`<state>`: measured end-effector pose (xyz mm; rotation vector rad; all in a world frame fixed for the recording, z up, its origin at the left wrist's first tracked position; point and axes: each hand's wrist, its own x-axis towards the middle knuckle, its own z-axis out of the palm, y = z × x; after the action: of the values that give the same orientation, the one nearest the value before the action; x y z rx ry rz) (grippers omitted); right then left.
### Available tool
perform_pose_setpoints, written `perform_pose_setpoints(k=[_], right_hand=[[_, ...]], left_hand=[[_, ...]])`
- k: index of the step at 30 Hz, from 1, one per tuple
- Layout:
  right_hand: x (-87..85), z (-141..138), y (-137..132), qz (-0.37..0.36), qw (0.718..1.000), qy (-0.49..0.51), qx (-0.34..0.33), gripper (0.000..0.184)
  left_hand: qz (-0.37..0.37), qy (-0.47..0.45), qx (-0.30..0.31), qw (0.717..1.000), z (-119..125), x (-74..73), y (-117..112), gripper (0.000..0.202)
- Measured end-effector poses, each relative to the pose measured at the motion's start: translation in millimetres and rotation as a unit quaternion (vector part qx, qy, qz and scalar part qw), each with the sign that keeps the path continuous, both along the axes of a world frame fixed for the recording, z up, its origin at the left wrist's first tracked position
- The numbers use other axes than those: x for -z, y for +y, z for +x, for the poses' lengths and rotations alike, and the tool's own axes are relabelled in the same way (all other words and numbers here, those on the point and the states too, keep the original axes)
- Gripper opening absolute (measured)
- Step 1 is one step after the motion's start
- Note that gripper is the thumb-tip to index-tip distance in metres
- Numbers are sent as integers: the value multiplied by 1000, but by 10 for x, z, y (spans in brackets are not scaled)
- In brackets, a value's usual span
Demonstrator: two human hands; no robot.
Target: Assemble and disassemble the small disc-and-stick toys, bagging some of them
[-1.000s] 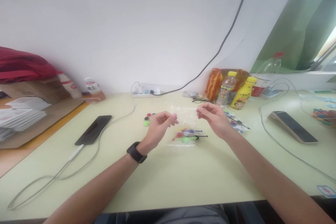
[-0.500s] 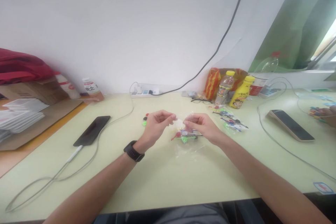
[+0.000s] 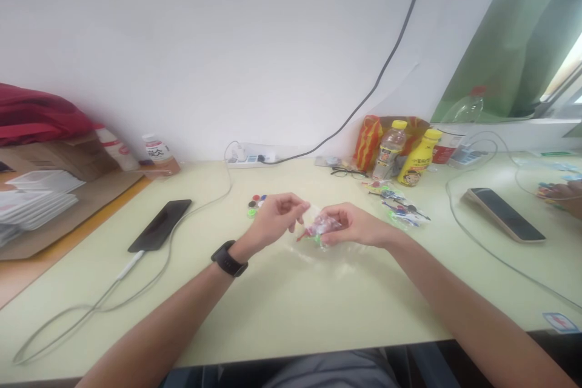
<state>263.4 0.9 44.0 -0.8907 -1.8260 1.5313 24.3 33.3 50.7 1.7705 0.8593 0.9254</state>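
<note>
A clear plastic bag [image 3: 314, 231] with small red, green and bluish-white plastic pieces in it sits low over the middle of the table. My right hand [image 3: 357, 225] is closed around its right side, thumb below and fingers above. On the other side my left hand [image 3: 278, 217], with a black watch on the wrist, pinches the bag's upper left edge between thumb and fingers. Just beyond my left hand lie several small coloured discs [image 3: 253, 204], partly hidden by it. More clear bags of coloured pieces [image 3: 400, 209] lie to the right, past my right hand.
At the back right stand a yellow bottle [image 3: 418, 160], a yellow-capped bottle [image 3: 390, 151] and glasses [image 3: 348, 173]. Phones lie left [image 3: 160, 225] and right [image 3: 507, 215], with cables beside them. A power strip [image 3: 248, 160] is against the wall. Another person's hand [image 3: 570, 193] shows far right.
My right hand has moved from the bag's top edge down around its contents. My left hand still pinches the edge, and more discs show behind it.
</note>
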Motion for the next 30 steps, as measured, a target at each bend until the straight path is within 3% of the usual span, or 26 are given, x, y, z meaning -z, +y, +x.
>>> perform_pose_setpoints(k=[2, 5, 8, 11, 13, 15, 18, 21, 23, 26, 30], right_hand=[[-26, 92, 37, 1, 1000, -12, 8, 33], [-38, 224, 125, 9, 996, 18, 85, 33], [-32, 284, 189, 29, 984, 64, 165, 35], [-41, 270, 184, 47, 975, 104, 190, 38], [-63, 240, 150, 47, 971, 134, 191, 40], [-105, 209, 105, 37, 968, 162, 187, 41], [-220, 165, 48, 22, 972, 172, 161, 46], [-408, 118, 48, 25, 984, 128, 126, 51], [-561, 83, 92, 36, 989, 96, 111, 51], [-786, 26, 206, 59, 989, 75, 113, 47], [-974, -44, 374, 95, 984, 72, 129, 41]], left_hand=[[14, -6, -82, 997, -58, 10, 80, 42], [28, -10, -176, 984, -161, 28, 217, 44], [37, 3, -206, 978, -218, 72, 314, 43], [42, 20, -221, 974, -210, 125, 330, 45], [111, 18, -250, 962, -181, 127, 277, 45], [239, 25, -260, 935, -141, 69, 164, 47], [386, 67, -144, 909, -55, -157, -81, 42], [410, 136, 32, 901, 57, -486, -280, 39], [390, 177, 109, 897, 125, -698, -318, 29], [378, 199, 131, 895, 194, -926, -242, 25], [362, 210, 109, 902, 254, -1067, -94, 7]])
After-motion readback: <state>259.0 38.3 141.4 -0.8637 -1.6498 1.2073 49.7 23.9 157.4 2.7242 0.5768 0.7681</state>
